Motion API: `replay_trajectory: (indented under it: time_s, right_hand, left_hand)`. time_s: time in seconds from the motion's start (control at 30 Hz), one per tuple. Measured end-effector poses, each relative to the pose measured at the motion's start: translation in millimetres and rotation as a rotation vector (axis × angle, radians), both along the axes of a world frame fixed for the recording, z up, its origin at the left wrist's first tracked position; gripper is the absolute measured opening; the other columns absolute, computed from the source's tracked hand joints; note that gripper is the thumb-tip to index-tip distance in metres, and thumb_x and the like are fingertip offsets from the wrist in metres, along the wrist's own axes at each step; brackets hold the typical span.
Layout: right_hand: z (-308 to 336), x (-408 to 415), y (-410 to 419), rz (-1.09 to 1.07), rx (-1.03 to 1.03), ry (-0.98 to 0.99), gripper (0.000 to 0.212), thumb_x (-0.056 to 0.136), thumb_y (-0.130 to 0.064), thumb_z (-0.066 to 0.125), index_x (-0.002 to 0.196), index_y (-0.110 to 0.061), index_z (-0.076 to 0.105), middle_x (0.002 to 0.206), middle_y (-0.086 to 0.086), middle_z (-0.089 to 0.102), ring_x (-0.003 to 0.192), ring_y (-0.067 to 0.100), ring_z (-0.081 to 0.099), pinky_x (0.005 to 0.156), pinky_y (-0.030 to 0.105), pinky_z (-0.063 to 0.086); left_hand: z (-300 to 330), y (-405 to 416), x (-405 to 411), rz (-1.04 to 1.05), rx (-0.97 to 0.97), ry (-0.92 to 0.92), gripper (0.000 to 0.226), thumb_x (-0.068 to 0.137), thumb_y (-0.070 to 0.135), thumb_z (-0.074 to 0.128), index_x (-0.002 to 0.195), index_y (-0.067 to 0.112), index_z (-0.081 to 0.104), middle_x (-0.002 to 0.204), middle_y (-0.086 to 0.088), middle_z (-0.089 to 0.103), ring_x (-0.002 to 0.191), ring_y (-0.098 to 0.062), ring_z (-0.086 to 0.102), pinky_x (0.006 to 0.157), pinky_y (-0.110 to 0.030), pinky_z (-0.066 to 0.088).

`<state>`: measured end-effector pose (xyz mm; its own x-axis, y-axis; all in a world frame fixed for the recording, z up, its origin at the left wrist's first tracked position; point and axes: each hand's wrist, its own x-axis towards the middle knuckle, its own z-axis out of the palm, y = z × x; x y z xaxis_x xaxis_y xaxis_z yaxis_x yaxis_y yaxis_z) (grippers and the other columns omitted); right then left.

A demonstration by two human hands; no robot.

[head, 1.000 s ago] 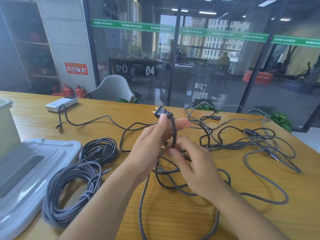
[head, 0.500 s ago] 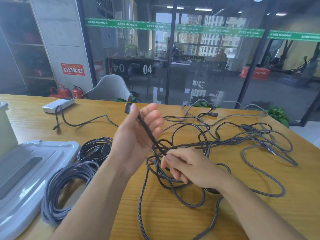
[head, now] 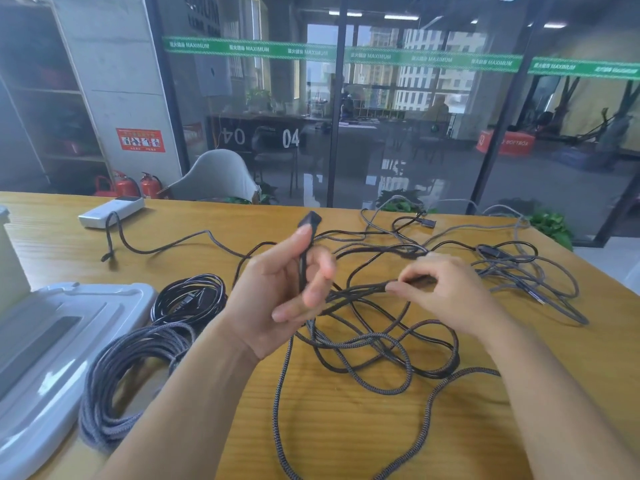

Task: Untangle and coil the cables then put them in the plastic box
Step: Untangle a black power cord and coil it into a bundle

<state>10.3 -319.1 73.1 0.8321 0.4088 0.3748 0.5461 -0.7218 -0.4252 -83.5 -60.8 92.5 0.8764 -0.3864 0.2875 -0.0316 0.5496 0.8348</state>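
My left hand is raised over the wooden table and holds the plug end of a black cable upright between thumb and fingers. My right hand pinches the same dark cable further along, just right of the left hand. Below and behind both hands spreads a tangle of dark braided cables. Two coiled cables lie at the left: a black coil and a grey braided coil. The plastic box shows only at the far left edge.
A grey plastic lid lies at the left beside the coils. A white power bank with a cable attached sits at the far left of the table. More grey cables spread to the right, near the table's far edge.
My right hand has slid up and to the right along the cable, away from the left hand. My left hand keeps the plug raised, now a little further right.
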Motion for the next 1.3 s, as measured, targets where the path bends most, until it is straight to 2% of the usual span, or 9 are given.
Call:
replay_trajectory:
  time_s: [0.1,0.17,0.33,0.43,0.57,0.77,0.93,1.1,1.3]
  right_hand:
    - [1.4,-4.8,11.1,-0.04,0.101,-0.365,0.042,0.083,-0.066,0.07,0.065,-0.028,0.063,0.053,-0.02,0.047,0.056,0.0,0.049,0.056,0.025,0.038]
    - [4.8,-13.3,20.9,-0.063,0.239,-0.435,0.042,0.087,-0.055,0.076,0.063,-0.025,0.06,0.047,-0.018,0.041,0.048,0.006,0.045,0.052,0.022,0.034]
    - [6.9,-33.7,47.5,0.036,0.542,-0.095,0.034,0.104,-0.035,0.062,0.075,-0.019,0.068,0.056,-0.016,0.051,0.054,0.005,0.047,0.055,0.016,0.033]
    - [5.1,-38.5,55.8,0.139,0.666,0.242,0.027,0.109,-0.019,0.048,0.102,-0.014,0.073,0.071,-0.011,0.059,0.058,0.012,0.053,0.059,0.032,0.049]
    - [1.7,-38.5,57.0,0.183,0.636,0.219,0.025,0.105,-0.015,0.058,0.123,-0.018,0.076,0.087,-0.017,0.072,0.08,0.01,0.07,0.078,0.033,0.062]
    - [-5.0,-42.4,65.0,0.241,0.733,0.206,0.01,0.093,-0.015,0.077,0.102,-0.011,0.075,0.099,0.003,0.08,0.091,0.023,0.077,0.086,0.049,0.063]
    - [-2.9,-41.6,61.0,0.304,0.519,0.147,0.011,0.101,-0.023,0.068,0.105,-0.016,0.076,0.114,-0.015,0.077,0.096,0.013,0.075,0.087,0.036,0.061]
    - [-5.8,-25.0,41.5,0.221,0.091,-0.208,0.028,0.106,-0.041,0.051,0.098,-0.026,0.072,0.087,-0.023,0.064,0.093,0.0,0.059,0.104,0.024,0.04]
    - [-13.4,-40.8,64.4,0.38,0.157,-0.188,0.024,0.108,-0.03,0.053,0.09,-0.021,0.065,0.072,-0.018,0.051,0.07,0.012,0.054,0.063,0.032,0.044]
  left_hand:
    - [-1.9,-13.5,-1.7,0.1,0.326,-0.072,0.059,0.107,0.037,0.033,0.079,0.005,0.073,0.055,-0.009,0.06,0.035,-0.01,0.029,0.06,-0.016,0.048]
    - [-6.1,-19.8,0.8,0.197,0.493,-0.123,0.059,0.108,0.041,0.034,0.084,0.006,0.075,0.062,-0.011,0.064,0.041,-0.015,0.032,0.064,-0.024,0.043]
    - [-17.7,-30.9,6.8,0.337,0.624,-0.085,0.058,0.112,0.043,0.033,0.101,0.006,0.076,0.082,-0.012,0.072,0.059,-0.018,0.049,0.063,-0.026,0.042]
    - [-24.3,-34.6,11.9,0.437,0.594,-0.062,0.054,0.112,0.042,0.034,0.11,0.007,0.075,0.094,-0.01,0.076,0.078,-0.023,0.069,0.079,-0.032,0.056]
    - [-28.6,-36.4,15.7,0.501,0.547,-0.066,0.05,0.114,0.038,0.032,0.118,0.012,0.074,0.107,-0.007,0.079,0.103,-0.022,0.075,0.1,-0.04,0.056]
    - [-28.9,-45.5,12.9,0.502,0.43,-0.008,0.05,0.113,0.039,0.033,0.12,0.011,0.074,0.114,-0.005,0.079,0.113,-0.017,0.073,0.106,-0.038,0.052]
    - [-28.1,-43.3,15.6,0.601,0.332,-0.013,0.047,0.113,0.033,0.038,0.112,0.006,0.077,0.109,-0.013,0.079,0.108,-0.028,0.074,0.103,-0.045,0.055]
    - [-22.8,-35.5,16.1,0.651,0.192,-0.007,0.052,0.113,0.032,0.035,0.101,0.004,0.076,0.107,-0.014,0.078,0.109,-0.026,0.073,0.101,-0.04,0.053]
    - [-20.2,-37.3,11.5,0.582,0.146,0.016,0.054,0.111,0.04,0.037,0.096,0.005,0.075,0.104,-0.015,0.078,0.104,-0.027,0.075,0.095,-0.039,0.055]
